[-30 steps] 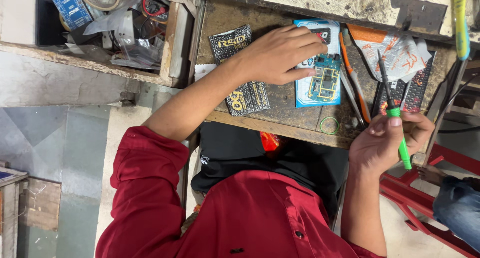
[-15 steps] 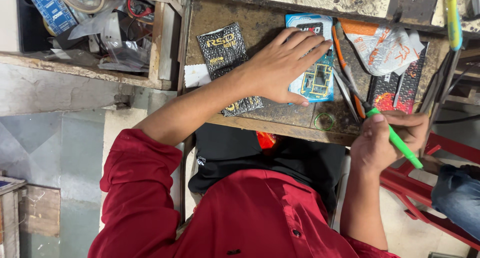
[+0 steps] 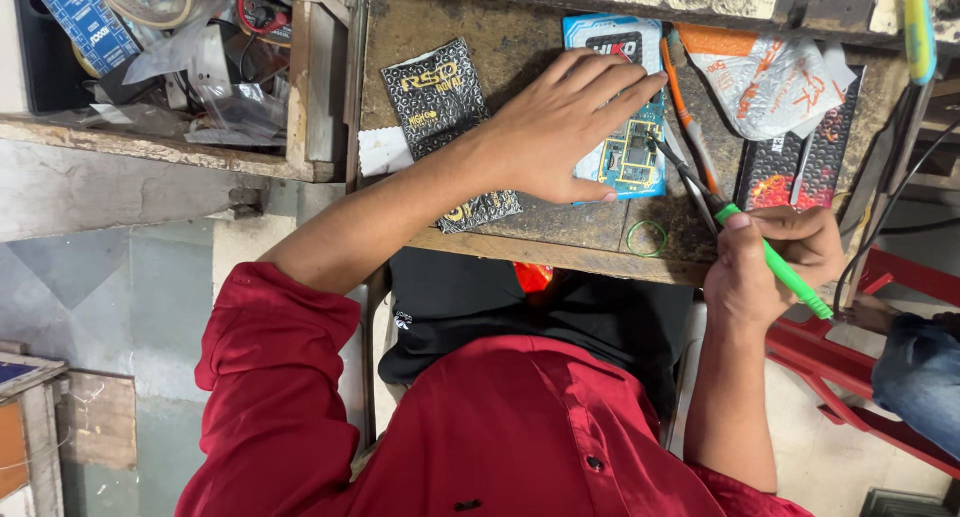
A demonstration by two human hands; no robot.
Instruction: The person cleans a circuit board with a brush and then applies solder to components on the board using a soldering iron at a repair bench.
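Left hand (image 3: 565,127) is pressing flat on the blue-green circuit board (image 3: 628,157), right hand (image 3: 770,262) gripping the green-handled screwdriver (image 3: 770,257) beside it; a tip slip could gouge traces.

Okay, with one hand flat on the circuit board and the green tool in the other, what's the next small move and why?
Probably ease the green-handled tool tip a little further onto the circuit board. The left hand already pins the board flat on the wooden bench, and the right hand has the dark tip at the board's edge.
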